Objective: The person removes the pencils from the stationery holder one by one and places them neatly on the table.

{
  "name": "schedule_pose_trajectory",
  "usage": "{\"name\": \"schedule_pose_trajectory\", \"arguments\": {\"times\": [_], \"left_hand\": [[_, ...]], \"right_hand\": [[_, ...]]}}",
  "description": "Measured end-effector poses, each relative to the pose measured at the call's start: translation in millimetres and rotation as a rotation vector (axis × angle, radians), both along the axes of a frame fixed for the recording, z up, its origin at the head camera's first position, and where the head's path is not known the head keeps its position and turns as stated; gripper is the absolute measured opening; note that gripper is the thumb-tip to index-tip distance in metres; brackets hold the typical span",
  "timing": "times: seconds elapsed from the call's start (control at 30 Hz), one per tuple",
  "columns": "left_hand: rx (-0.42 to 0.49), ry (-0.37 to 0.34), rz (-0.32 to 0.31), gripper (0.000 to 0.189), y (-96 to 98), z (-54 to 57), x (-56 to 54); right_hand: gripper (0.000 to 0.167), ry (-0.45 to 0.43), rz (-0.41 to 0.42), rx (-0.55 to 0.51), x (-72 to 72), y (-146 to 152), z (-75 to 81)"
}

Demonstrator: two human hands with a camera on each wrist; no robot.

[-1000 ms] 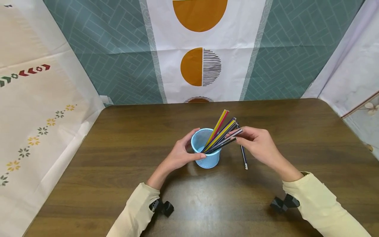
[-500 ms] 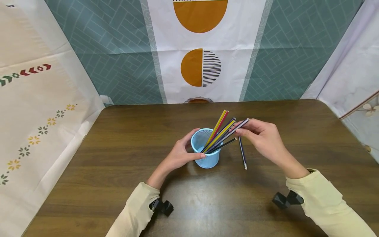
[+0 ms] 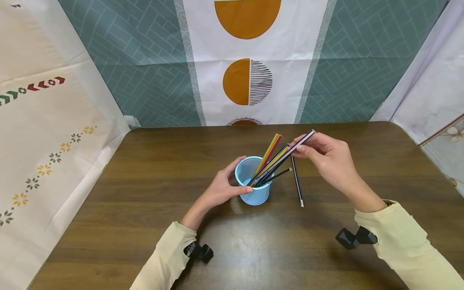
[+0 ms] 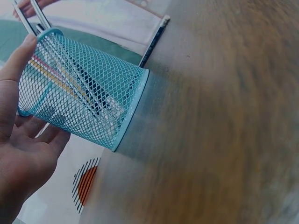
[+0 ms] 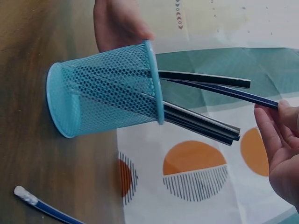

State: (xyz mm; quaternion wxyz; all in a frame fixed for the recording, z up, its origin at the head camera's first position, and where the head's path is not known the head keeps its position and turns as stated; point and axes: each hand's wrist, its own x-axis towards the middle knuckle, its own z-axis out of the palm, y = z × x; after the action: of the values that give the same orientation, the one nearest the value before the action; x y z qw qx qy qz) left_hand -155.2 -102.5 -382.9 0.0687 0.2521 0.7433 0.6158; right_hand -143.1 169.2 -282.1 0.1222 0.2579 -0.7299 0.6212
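Note:
A light blue mesh pencil cup [image 3: 255,197] stands upright on the table. My left hand [image 3: 220,187] grips it from the left, thumb at the near rim and fingers round the far side. My right hand [image 3: 328,159] pinches a dark blue striped pencil [image 5: 233,93] near its upper end, between thumb and fingers. That pencil slants out of the cup, its lower end still inside. Other pencils lean in the cup, among them a yellow pencil [image 3: 267,151], a red pencil [image 3: 274,147] and a black pencil [image 3: 280,175].
Right of the cup, a dark blue pencil [image 3: 297,183] with a white eraser end lies on the brown wooden table [image 3: 145,193]. Patterned cloths hang behind the table [image 3: 156,80] and at its left side. Each sleeve carries a black wrist device [image 3: 199,251].
My right hand has moved up and to the right, drawing the striped pencil further out of the cup. The black pencil now leans apart from it. My left hand stays on the cup.

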Motion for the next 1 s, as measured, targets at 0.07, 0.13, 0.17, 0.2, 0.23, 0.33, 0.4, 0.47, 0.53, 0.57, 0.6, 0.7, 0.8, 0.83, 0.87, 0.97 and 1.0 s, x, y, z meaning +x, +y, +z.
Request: {"name": "schedule_pose_trajectory", "arguments": {"times": [0.07,0.13,0.17,0.2,0.23,0.33,0.4,0.47,0.53,0.57,0.6,0.7,0.8,0.83,0.87,0.97,1.0], "left_hand": [[0.008,-0.005,-0.005,0.090,0.4,0.7,-0.4],[0.011,-0.008,-0.009,0.091,0.7,1.0,-0.8],[0.011,-0.009,-0.010,0.091,0.7,1.1,-0.9],[0.008,-0.010,-0.008,0.091,0.7,1.0,-1.0],[0.004,-0.010,-0.006,0.091,0.7,1.2,-1.1],[-0.009,-0.004,0.001,0.088,0.6,0.9,-1.5],[-0.014,-0.002,0.003,0.087,0.6,1.2,-1.5],[-0.019,-0.001,0.005,0.087,0.7,1.6,-1.3],[-0.020,-0.002,0.004,0.088,0.8,1.9,-1.2],[-0.018,-0.003,0.003,0.088,0.9,1.9,-1.1],[-0.016,-0.003,0.003,0.089,1.0,1.9,-1.0],[-0.003,-0.006,0.002,0.091,1.3,1.5,-0.9],[0.004,-0.011,0.006,0.091,0.9,0.7,-0.6],[0.004,-0.011,0.008,0.090,0.7,0.2,-0.6],[0.004,-0.010,0.011,0.089,0.5,-0.1,-0.5],[0.002,0.000,0.016,0.086,-0.1,-1.3,-0.3],[0.004,0.004,0.014,0.086,-0.2,-1.7,-0.3]], "right_hand": [[0.012,0.006,-0.008,-0.009,-0.8,0,2.8],[0.012,0.007,-0.008,-0.032,-1.7,0,5.4],[0.012,0.009,-0.009,-0.042,-2.3,0,6.6],[0.012,0.010,-0.008,-0.052,-2.9,-1,7.9],[0.012,0.015,-0.011,-0.051,-3.2,0,9.2],[0.014,0.033,-0.036,-0.015,-3.6,0,13.2],[0.014,0.040,-0.053,0.012,-3.7,0,15.8],[0.014,0.043,-0.062,0.027,-3.6,1,18.2],[0.014,0.042,-0.061,0.023,-3.6,1,20.4],[0.014,0.040,-0.059,0.018,-3.6,1,21.5],[0.014,0.040,-0.058,0.017,-3.5,1,22.5],[0.014,0.036,-0.054,0.008,-2.9,1,24.9],[0.014,0.033,-0.050,-0.011,-2.2,0,27.3],[0.014,0.033,-0.047,-0.020,-2.0,0,28.0],[0.014,0.034,-0.045,-0.028,-1.9,-1,28.7],[0.015,0.048,-0.036,-0.035,-2.1,0,30.9],[0.015,0.054,-0.039,-0.027,-2.2,1,31.6]]}}
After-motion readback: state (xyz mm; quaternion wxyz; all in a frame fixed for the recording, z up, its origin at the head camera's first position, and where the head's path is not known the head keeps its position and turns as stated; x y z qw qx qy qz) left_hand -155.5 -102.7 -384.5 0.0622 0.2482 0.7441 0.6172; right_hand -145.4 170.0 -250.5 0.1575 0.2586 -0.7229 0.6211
